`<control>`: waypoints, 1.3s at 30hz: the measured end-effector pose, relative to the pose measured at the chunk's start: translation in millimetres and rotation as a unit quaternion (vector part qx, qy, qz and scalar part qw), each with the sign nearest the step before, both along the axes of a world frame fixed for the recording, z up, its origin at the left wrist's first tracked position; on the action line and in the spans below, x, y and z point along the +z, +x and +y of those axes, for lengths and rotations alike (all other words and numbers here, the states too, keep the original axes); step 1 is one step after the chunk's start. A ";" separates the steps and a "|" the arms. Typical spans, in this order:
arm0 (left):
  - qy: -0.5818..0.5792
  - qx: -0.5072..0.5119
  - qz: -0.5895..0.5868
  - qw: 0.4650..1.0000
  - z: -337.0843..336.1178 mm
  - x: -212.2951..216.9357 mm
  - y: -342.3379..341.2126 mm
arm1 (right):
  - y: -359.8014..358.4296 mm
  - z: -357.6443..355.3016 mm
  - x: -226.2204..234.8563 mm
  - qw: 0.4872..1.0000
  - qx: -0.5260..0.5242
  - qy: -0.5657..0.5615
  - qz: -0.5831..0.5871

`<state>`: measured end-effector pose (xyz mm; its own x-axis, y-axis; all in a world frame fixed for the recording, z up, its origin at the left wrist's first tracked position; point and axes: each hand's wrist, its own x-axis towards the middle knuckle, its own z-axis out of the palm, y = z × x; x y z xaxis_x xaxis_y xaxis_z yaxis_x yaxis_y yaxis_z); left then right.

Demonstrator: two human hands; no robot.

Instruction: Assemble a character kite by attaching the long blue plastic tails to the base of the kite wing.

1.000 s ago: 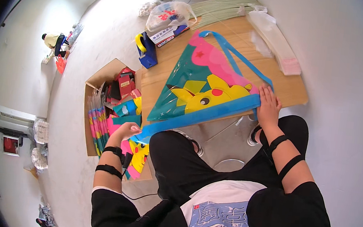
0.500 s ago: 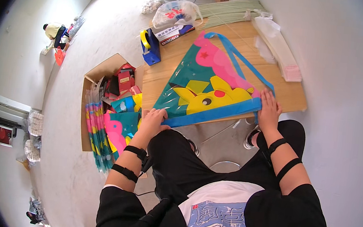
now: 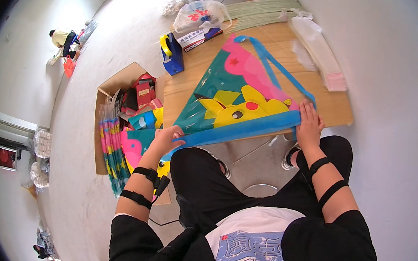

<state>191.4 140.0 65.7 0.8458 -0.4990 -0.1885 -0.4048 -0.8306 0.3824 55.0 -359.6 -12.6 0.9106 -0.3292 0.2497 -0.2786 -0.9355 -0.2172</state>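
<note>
A triangular plastic kite, green and pink with a yellow cartoon figure, lies on the table before me. A blue strip borders its near edge, and a loose blue ribbon trails along its right side. My left hand is closed around the strip's left end, just off the table's edge. At the right corner, my right hand grips the strip's other end, fingers on top; its thumb is mostly hidden. Between the hands the strip runs nearly straight along the table's front.
On the wooden table stand a blue tape dispenser, a small box and a plastic bag. Green sticks and white plastic sleeves lie behind. A carton of folded kites stands left; people are farther off.
My left hand has shifted slightly left and down, and the strip's left end now reaches farther out. My right hand has stayed at its corner.
</note>
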 end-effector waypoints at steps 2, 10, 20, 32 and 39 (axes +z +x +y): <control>0.004 -0.011 -0.003 1.000 0.1 -1.7 -3.9 | 0.5 0.6 1.3 1.000 -0.002 -0.001 -0.001; 0.030 0.055 -0.102 0.993 -2.4 -10.7 -24.5 | -0.7 0.5 3.5 1.000 0.001 -0.010 -0.004; -0.005 0.065 0.111 0.992 25.2 21.1 21.6 | 1.0 -1.0 -1.2 1.000 -0.001 -0.007 -0.011; -0.038 0.121 0.088 0.988 45.2 -36.9 109.4 | 1.4 1.5 -0.2 1.000 -0.013 -0.003 -0.016; 0.080 0.142 -0.016 0.987 13.6 -26.5 93.6 | 0.9 1.1 2.8 1.000 -0.006 0.014 -0.027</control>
